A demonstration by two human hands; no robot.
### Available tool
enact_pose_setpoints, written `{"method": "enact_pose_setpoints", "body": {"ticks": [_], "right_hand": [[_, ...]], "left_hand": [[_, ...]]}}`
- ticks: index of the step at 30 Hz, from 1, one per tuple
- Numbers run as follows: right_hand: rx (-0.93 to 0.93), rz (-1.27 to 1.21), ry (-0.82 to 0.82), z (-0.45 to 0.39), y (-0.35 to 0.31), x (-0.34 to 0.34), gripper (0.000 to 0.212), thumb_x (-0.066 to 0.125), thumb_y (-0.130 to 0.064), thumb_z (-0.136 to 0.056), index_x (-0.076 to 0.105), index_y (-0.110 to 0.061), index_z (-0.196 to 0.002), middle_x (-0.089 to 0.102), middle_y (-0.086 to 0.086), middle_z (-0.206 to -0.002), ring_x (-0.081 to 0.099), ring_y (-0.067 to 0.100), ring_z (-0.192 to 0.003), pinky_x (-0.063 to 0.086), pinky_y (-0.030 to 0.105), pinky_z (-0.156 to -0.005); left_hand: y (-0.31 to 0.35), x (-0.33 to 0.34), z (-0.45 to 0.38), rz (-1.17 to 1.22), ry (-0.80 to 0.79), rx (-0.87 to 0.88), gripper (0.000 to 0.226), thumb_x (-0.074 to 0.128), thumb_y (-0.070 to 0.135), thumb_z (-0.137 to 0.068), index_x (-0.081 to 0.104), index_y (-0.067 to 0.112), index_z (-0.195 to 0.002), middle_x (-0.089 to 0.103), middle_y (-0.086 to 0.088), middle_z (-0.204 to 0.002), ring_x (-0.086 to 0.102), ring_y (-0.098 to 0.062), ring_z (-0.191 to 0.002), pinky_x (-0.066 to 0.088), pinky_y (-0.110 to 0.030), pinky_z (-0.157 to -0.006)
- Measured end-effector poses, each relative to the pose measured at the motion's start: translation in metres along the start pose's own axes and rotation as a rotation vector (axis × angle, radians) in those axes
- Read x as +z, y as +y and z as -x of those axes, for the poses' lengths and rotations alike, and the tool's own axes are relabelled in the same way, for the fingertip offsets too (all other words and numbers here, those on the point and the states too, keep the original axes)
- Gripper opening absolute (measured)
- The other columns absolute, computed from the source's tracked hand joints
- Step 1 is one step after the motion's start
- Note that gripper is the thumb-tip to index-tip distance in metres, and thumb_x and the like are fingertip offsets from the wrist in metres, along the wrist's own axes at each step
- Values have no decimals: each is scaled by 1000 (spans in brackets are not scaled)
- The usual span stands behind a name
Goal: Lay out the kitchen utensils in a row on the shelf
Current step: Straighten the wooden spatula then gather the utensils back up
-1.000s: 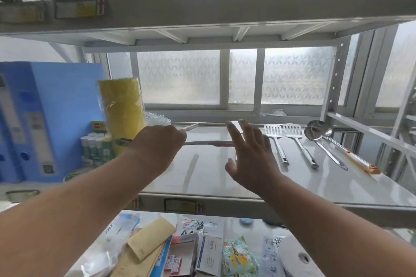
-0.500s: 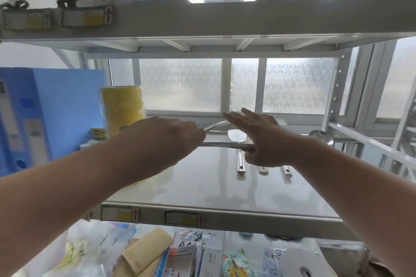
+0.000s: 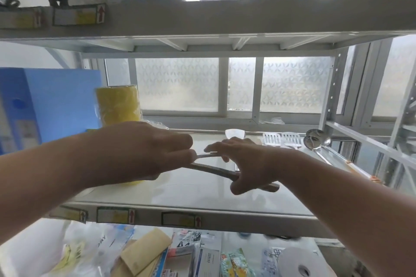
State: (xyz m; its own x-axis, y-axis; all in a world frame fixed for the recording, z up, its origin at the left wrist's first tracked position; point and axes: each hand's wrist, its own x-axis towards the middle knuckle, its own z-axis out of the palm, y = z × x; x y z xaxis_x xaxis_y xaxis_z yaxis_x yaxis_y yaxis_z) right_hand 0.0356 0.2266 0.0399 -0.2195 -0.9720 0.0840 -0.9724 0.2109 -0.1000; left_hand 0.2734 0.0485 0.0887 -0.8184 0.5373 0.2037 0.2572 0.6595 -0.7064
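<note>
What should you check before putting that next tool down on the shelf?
1. Left hand has hold of a thin metal handle: ok.
2. Right hand grips a dark handle: ok.
3. What kind of tools these are: cannot tell, their ends are hidden.
4. Bare shelf below the hands to set one down: ok.
5. Row already begun at the right, with slotted turners and a ladle: ok.
6. Yellow roll stands clear at the left: ok.
</note>
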Motion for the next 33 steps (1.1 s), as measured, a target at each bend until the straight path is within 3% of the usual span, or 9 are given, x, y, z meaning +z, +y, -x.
{"method": "enact_pose_setpoints", "body": {"ticks": [3, 11, 14, 16, 18, 20, 24, 28, 33], "right_hand": [[-14, -25, 154, -4, -2, 1, 16, 61, -22, -78, 53, -28, -92, 55, -9, -81, 55, 16, -76, 48, 36, -67], [295, -87, 118, -11, -2, 6, 8, 54, -24, -90, 48, -19, -93, 67, 3, -92, 63, 26, -79, 46, 33, -61], [408, -649, 155, -13, -12, 12, 18, 54, -13, -89, 50, -9, -106, 62, 13, -83, 54, 22, -51, 46, 29, -49], [381, -1055, 171, -16, -23, 15, 23, 52, -1, -91, 54, -2, -114, 59, 17, -85, 56, 23, -52, 52, 34, -51], [332, -1357, 180, -21, -35, 20, 27, 49, 8, -92, 58, 9, -117, 65, 21, -93, 64, 27, -66, 58, 36, -60], [314, -1605, 223, -29, -46, 26, 30, 45, 15, -88, 61, 14, -113, 66, 26, -97, 69, 29, -76, 59, 36, -70], [430, -1679, 277, -47, -53, 40, 26, 53, 3, -85, 67, 11, -105, 67, 22, -93, 65, 32, -84, 56, 45, -87], [608, -973, 251, -56, -58, 51, 34, 67, -36, -77, 72, -4, -87, 71, 8, -76, 64, 25, -66, 53, 35, -66], [694, -939, 216, -60, -60, 63, 53, 64, -57, -90, 70, -4, -86, 65, 5, -64, 54, 22, -53, 47, 31, -54]], "left_hand": [[-16, 5, 6, -5, 14, -34, 45, 73, 5, -86, 56, 16, -126, 61, -7, -108, 61, -25, -68, 55, -40, -47], [-8, 46, -16, -35, 489, -641, 47, 70, 6, -82, 65, 0, -128, 63, -13, -126, 61, -36, -110, 51, -47, -96], [44, 70, -43, 507, 567, -1027, 58, 71, 19, -84, 52, 11, -139, 51, 5, -119, 55, -18, -104, 49, -36, -96], [70, 82, -60, 1198, 351, -1381, 69, 69, 46, -84, 50, 14, -142, 60, 1, -118, 64, -19, -102, 56, -43, -95], [93, 86, -73, 2002, 131, -1362, 73, 68, 61, -88, 61, 6, -135, 70, -17, -116, 72, -34, -102, 60, -51, -96], [109, 83, -78, 2413, 87, -1180, 68, 54, 57, -103, 66, -6, -127, 72, -26, -109, 74, -40, -93, 64, -50, -87], [114, 86, -74, 2304, 265, -1250, 38, 59, 37, -106, 64, 0, -100, 65, -15, -76, 58, -22, -52, 46, -26, -42], [103, 96, -67, 1799, 187, -1356, 32, 61, 30, -103, 62, 4, -85, 60, -8, -65, 50, -19, -46, 40, -27, -43], [89, 112, -60, 1333, 20, -1466, 26, 65, 35, -83, 67, 9, -86, 67, -4, -67, 53, -14, -50, 40, -25, -48]]}}
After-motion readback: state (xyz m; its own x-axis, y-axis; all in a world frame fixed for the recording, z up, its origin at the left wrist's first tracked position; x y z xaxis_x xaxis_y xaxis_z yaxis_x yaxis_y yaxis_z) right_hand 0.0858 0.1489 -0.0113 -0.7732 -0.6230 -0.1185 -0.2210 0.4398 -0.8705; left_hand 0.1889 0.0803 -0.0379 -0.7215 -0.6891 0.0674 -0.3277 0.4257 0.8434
